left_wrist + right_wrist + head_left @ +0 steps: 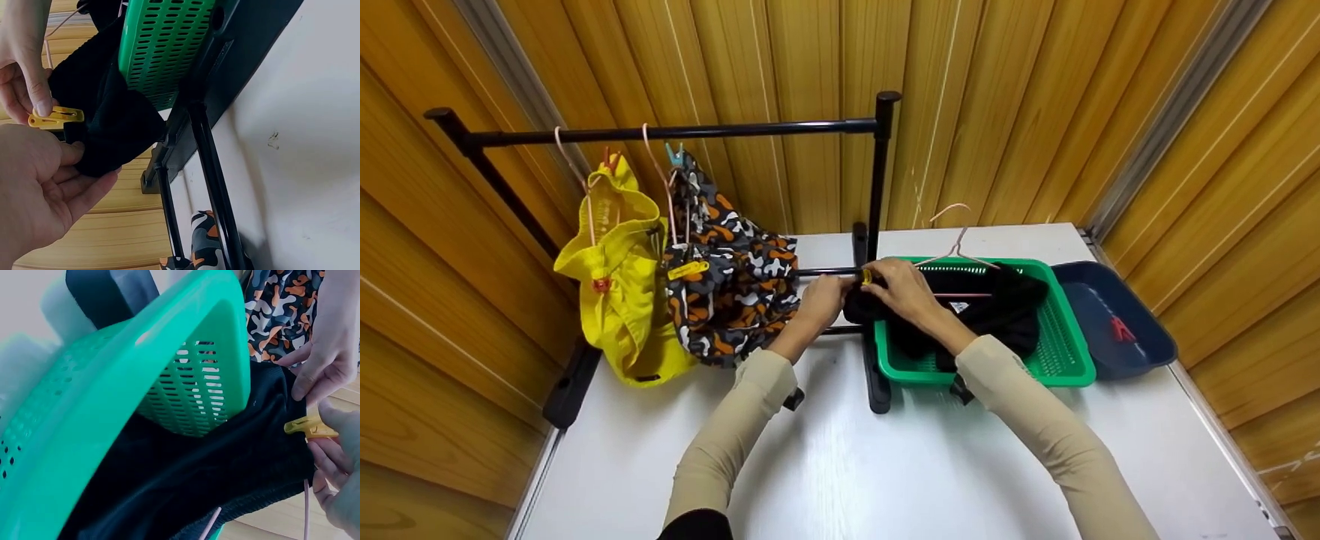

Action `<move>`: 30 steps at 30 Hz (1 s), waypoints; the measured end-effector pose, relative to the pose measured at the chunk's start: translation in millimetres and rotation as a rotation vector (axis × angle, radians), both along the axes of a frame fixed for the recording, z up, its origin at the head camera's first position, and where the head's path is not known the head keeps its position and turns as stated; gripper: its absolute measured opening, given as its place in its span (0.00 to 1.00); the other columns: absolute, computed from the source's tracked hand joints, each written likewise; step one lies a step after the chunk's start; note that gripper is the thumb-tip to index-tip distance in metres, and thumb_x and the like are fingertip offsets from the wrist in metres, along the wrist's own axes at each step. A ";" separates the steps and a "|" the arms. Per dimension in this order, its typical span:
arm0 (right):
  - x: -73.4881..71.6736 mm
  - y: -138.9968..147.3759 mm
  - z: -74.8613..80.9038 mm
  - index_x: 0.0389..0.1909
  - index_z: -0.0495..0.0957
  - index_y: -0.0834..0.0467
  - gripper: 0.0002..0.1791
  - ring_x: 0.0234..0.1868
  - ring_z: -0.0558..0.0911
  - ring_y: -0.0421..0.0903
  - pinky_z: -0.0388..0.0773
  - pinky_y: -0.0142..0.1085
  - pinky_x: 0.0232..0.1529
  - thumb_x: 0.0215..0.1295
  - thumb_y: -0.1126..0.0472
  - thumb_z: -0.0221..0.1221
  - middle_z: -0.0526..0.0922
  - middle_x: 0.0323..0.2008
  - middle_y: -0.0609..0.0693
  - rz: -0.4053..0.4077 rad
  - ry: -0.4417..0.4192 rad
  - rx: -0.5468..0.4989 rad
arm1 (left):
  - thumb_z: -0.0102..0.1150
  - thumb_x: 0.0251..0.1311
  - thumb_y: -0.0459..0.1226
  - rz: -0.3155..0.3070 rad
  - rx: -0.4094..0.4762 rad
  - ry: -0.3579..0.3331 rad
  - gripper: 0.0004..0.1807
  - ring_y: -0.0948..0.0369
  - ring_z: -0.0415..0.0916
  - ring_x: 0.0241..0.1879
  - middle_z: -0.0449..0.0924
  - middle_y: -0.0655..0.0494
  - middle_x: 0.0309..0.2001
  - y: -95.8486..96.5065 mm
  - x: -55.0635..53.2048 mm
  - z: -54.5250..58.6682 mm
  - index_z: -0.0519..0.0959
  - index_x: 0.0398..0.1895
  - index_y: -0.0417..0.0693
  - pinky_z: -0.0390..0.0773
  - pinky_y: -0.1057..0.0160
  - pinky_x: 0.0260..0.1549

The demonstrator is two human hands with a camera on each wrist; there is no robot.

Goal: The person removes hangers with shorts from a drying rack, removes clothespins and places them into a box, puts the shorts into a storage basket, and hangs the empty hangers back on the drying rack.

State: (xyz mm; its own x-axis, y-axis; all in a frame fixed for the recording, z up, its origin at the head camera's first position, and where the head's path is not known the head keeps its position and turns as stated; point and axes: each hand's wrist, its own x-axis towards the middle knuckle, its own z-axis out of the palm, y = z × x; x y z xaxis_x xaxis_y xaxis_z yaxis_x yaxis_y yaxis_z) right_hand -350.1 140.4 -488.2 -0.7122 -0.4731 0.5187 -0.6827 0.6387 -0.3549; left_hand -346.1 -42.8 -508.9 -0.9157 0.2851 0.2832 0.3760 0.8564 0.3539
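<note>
A black garment (1012, 311) with a gathered band lies partly in the green basket (885, 367), one corner drawn out over its left side. My left hand (821, 304) pinches that corner between thumb and fingers, as the left wrist view shows. At the same corner my right hand (906, 289) pinches a yellow clothespin (306, 427), whose tip is on the black cloth (264, 433). A pink hanger (958, 247) stands up out of the basket, its lower bar lying across the garment.
A black clothes rack (750, 129) carries a yellow garment (622, 300) and a camouflage garment (735, 277) on pink hangers, with clothespins. Right of the basket stands a dark blue tray (1147, 349) holding a red clothespin (1121, 328). The rack's foot (877, 390) adjoins the basket.
</note>
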 end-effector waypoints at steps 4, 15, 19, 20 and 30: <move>4.3 0.0 -1.2 0.39 0.83 0.65 0.11 0.41 0.87 0.60 0.81 0.54 0.45 0.60 0.63 0.70 0.88 0.37 0.60 -0.038 0.033 0.008 | 0.57 0.68 0.31 -0.008 0.003 -0.002 0.11 0.41 0.86 0.40 0.88 0.41 0.39 1.6 1.0 -1.3 0.87 0.44 0.52 0.83 0.44 0.38; 2.5 -0.7 1.5 0.38 0.78 0.66 0.06 0.38 0.86 0.58 0.82 0.52 0.41 0.66 0.66 0.64 0.86 0.35 0.61 -0.087 -0.025 -0.156 | 0.57 0.69 0.31 -0.006 -0.003 0.054 0.08 0.41 0.86 0.38 0.88 0.41 0.36 0.0 0.2 0.8 0.85 0.35 0.46 0.83 0.44 0.35; 1.3 7.7 8.9 0.43 0.79 0.70 0.09 0.40 0.87 0.58 0.83 0.50 0.44 0.67 0.67 0.63 0.86 0.39 0.64 -0.086 -0.081 -0.288 | 0.56 0.66 0.28 -0.007 0.016 0.043 0.08 0.42 0.86 0.36 0.87 0.42 0.32 -0.5 -0.4 -0.5 0.84 0.32 0.44 0.82 0.43 0.35; 2.0 11.3 10.4 0.45 0.79 0.71 0.10 0.42 0.87 0.58 0.83 0.50 0.46 0.68 0.67 0.63 0.86 0.40 0.65 -0.095 -0.084 -0.297 | 0.56 0.66 0.28 -0.005 0.018 0.039 0.08 0.42 0.86 0.35 0.87 0.42 0.32 -0.5 -0.2 -0.8 0.84 0.32 0.44 0.83 0.43 0.35; 16.8 72.0 12.7 0.65 0.72 0.72 0.22 0.45 0.77 0.64 0.75 0.58 0.53 0.75 0.65 0.55 0.75 0.45 0.70 -0.232 -0.010 -0.264 | 0.55 0.68 0.29 -0.003 0.028 0.036 0.10 0.42 0.86 0.36 0.88 0.42 0.34 -0.7 -2.5 -2.4 0.86 0.35 0.46 0.83 0.44 0.35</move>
